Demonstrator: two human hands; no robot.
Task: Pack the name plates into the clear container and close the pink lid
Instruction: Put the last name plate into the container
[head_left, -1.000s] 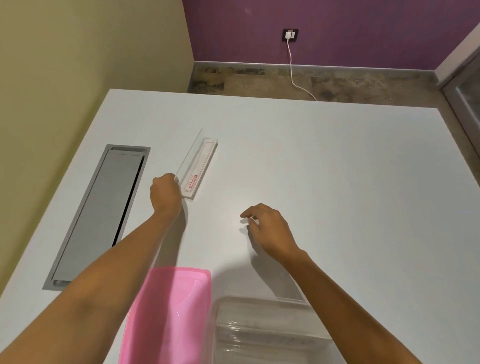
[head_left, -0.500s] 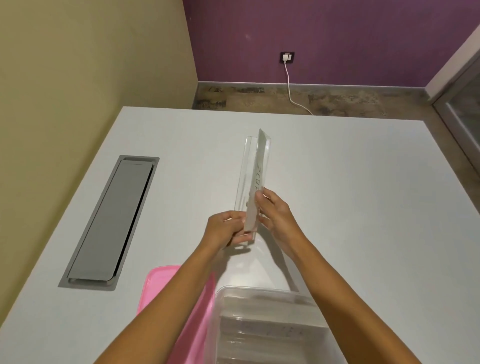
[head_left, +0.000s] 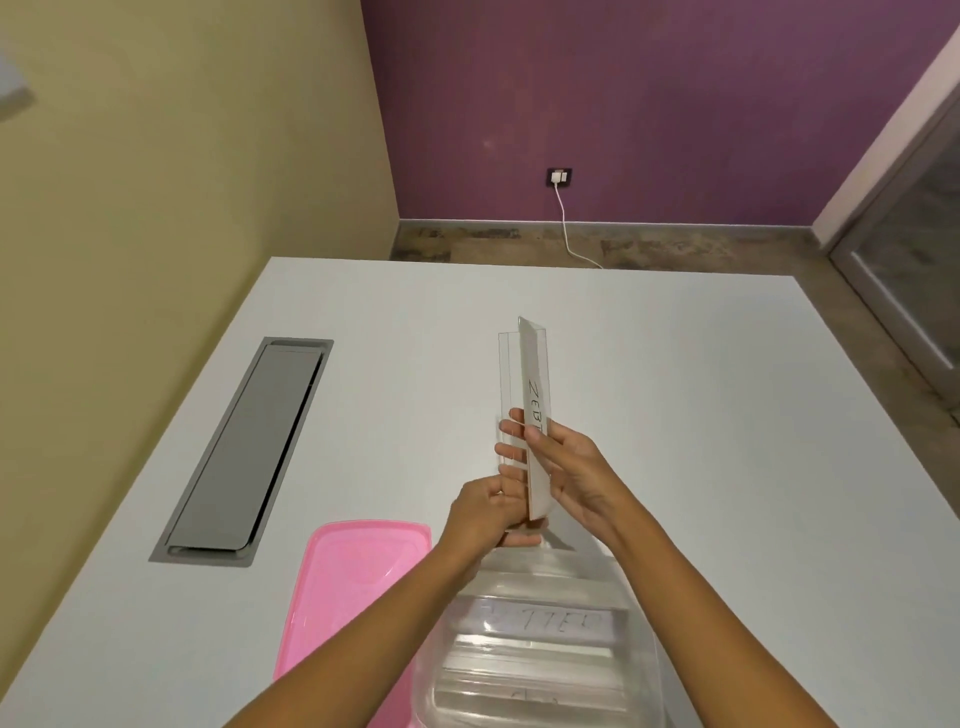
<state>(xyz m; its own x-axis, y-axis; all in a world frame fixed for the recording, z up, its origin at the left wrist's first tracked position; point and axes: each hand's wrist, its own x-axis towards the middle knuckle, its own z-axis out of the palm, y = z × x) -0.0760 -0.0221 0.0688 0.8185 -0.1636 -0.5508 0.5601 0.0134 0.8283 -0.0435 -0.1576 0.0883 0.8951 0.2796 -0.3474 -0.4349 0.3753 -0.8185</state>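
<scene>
Plate (head_left: 531, 384) now lifted off table (head_left: 701, 415), both hands, left (head_left: 480, 514) and right (head_left: 566, 467), pinching its lower end above container (head_left: 535, 649), lid (head_left: 348, 582) beside it, likely going in next.

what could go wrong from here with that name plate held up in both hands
The name plate stands on end, gripped only at its lower part by the left hand and right hand; it could tip or slip. The clear container already holds plates, so lowering it carelessly might jam. The pink lid is still off.

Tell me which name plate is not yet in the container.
The name plate held upright in both hands, above the table; the others already lie flat inside the clear container.
</scene>
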